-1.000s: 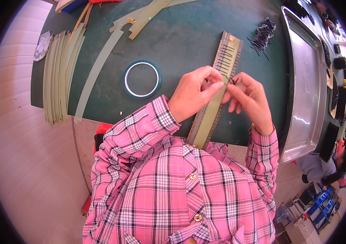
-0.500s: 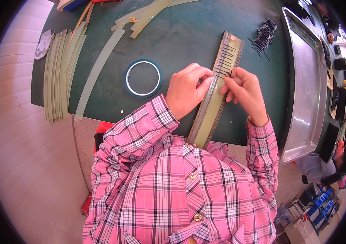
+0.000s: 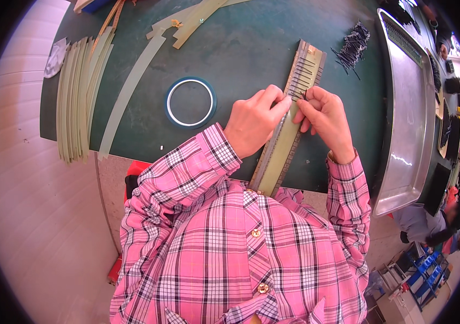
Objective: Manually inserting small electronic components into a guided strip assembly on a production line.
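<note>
A long fixture (image 3: 279, 156) with toothed edges and a pale green strip down its middle runs from my body away across the table. Near its far end, thin black pieces (image 3: 304, 73) lie crosswise in a row. My left hand (image 3: 251, 120) is closed over the fixture's left edge, thumb and index finger pressed together; what sits between them is hidden. Over the right edge, my right hand (image 3: 326, 116) pinches one thin black piece, whose end reaches toward the left fingertips. A pile of similar black pieces (image 3: 354, 47) lies beyond on the right.
A blue-green tape roll (image 3: 168, 102) lies left of my hands. Many pale green strips (image 3: 76, 102) are stacked at the table's left edge, with more strips (image 3: 197, 24) at the back. A metal tray (image 3: 403, 129) stands on the right. Another person (image 3: 424, 221) is far right.
My left hand has moved slightly right, its fingertips now further over the fixture beside the right fingertips. My right hand stays nearly in place.
</note>
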### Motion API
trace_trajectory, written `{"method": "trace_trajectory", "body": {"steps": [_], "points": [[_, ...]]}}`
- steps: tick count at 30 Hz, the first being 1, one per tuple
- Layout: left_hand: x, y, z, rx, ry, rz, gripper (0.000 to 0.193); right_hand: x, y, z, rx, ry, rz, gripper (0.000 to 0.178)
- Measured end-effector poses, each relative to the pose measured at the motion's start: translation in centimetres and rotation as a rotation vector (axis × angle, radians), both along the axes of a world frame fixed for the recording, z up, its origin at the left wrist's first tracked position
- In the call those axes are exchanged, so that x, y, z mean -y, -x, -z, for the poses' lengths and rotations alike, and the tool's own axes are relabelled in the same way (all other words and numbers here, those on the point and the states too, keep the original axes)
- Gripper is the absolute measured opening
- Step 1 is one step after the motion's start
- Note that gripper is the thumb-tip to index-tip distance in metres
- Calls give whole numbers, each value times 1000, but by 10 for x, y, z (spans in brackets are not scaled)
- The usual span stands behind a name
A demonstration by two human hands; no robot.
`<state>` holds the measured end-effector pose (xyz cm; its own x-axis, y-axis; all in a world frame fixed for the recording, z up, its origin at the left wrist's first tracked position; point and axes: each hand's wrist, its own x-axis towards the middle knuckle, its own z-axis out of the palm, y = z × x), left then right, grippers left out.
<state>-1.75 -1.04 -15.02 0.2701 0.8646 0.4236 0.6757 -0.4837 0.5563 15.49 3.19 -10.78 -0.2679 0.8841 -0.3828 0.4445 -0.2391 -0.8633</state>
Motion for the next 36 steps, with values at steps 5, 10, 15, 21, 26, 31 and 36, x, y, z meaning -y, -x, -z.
{"method": "trace_trajectory", "body": {"steps": [5,10,15,21,26,31,36], "points": [[0,-1,-3,-85,-16,-3,34,0,-1,-4,-31,42,26,9],[0,-3,-8,240,175,8,27,10,-12,-17,-10,37,29,9],[0,1,-27,820,808,100,15,23,-12,-24,-213,118,-54,8],[3,1,-25,970,1012,101,14,22,-12,-19,-336,190,-11,9],[2,-1,-15,769,785,1,11,14,-8,-10,-230,147,-27,10],[2,-2,-1,447,337,-67,10,6,-6,-4,-80,44,-3,11],[3,-4,1,348,231,-56,14,8,-7,2,-50,20,19,10]]}}
